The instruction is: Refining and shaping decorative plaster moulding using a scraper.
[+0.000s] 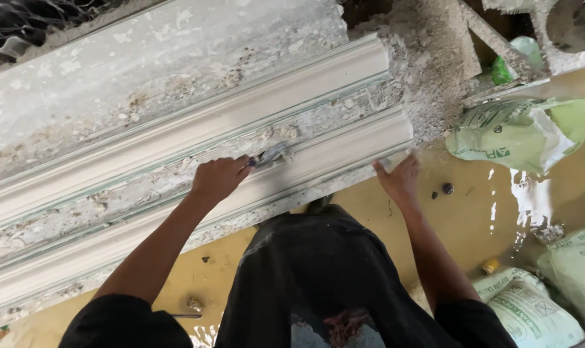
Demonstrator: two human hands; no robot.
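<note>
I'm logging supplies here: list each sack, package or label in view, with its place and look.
Pale green sack: upper right on the wet floor, crumpled, dark green print.
White sack: lower right, lying flat, green print.
Second white sack: right edge, partly cut off.
Green bag: top right, behind rubble, mostly hidden.

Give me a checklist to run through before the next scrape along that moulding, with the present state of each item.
1. Left hand closed on the scraping tool: ok.
2. Tool blade on the moulding's middle channel: ok, it lies among crusted residue.
3. Right hand bracing the moulding's lower edge near its end: ok, it rests flat on the edge.
4. Channel surface free of residue: not ok, crumbly patches run along it.
5. Floor dry underfoot: not ok, it shines wet with puddles and debris.
6. Sacks apart from the hands: ok, they lie to the right.
</note>
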